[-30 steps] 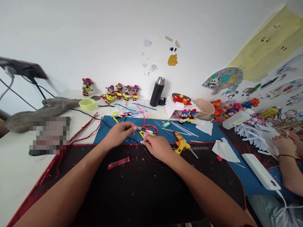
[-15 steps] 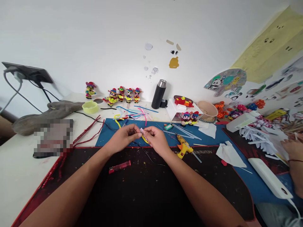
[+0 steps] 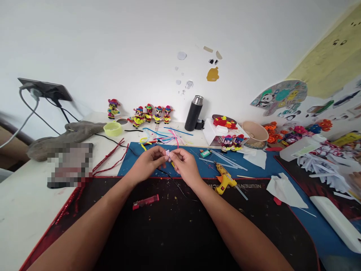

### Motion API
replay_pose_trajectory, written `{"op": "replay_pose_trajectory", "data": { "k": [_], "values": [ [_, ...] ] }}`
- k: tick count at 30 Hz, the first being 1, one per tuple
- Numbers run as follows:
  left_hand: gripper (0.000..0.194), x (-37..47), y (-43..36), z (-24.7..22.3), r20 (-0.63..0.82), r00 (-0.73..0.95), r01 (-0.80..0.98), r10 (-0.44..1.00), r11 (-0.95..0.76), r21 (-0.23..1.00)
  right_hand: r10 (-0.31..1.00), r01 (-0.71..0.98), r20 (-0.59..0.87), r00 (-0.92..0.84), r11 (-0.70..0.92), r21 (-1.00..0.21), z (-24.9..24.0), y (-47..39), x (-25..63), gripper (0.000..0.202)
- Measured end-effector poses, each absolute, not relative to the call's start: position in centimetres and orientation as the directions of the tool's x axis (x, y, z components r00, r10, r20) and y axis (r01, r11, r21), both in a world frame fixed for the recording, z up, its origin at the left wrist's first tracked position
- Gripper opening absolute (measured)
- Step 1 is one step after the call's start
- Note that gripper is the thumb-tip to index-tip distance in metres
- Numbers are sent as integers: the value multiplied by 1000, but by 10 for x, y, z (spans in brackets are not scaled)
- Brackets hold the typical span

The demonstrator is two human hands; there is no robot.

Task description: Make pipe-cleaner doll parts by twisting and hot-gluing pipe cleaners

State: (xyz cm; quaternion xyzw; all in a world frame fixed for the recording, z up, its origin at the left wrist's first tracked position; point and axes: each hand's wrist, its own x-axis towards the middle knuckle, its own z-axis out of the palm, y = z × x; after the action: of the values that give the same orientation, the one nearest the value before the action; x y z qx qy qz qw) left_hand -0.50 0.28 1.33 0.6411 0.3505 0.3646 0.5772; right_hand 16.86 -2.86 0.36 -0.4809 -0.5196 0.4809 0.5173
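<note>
My left hand (image 3: 148, 162) and my right hand (image 3: 184, 165) meet over the mat's upper edge, fingertips pinched together. Between them is a small pale lilac fuzzy piece (image 3: 168, 153), apparently pipe cleaner, mostly covered by the fingers. A bit of yellow (image 3: 172, 164) shows under my right fingers; whether it joins the lilac piece I cannot tell. Below the hands a thin black cord (image 3: 176, 183) lies on the dark mat (image 3: 169, 233). A red translucent lighter (image 3: 146, 202) rests nearer me, and a yellow glue gun (image 3: 225, 178) lies right of my right hand.
Loose coloured pipe cleaners (image 3: 166, 135) lie beyond the hands, with small figures (image 3: 149, 114) and a black thermos (image 3: 194, 113) along the wall. Clear glue sticks (image 3: 228, 160) and white tissue (image 3: 286, 190) are to the right. Red stems (image 3: 108, 158) lie left; another person's hand (image 3: 355, 178) shows far right.
The view has turned slightly left, so the surroundings sit farther right. Both hands keep their pinch on the lilac piece; less of the yellow shows now.
</note>
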Motion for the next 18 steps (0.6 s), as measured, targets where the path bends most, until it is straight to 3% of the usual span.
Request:
{"op": "replay_pose_trajectory", "data": {
  "k": [11,18],
  "values": [
    [39,-5,3,10,-28,503,-94,864,87,992,999,-88,35,-11,34,-996,-3,-30,169,41],
    [33,-6,1,11,-114,530,-68,840,177,982,998,-101,47,-39,43,-994,-5,-33,171,39]
  ]
}}
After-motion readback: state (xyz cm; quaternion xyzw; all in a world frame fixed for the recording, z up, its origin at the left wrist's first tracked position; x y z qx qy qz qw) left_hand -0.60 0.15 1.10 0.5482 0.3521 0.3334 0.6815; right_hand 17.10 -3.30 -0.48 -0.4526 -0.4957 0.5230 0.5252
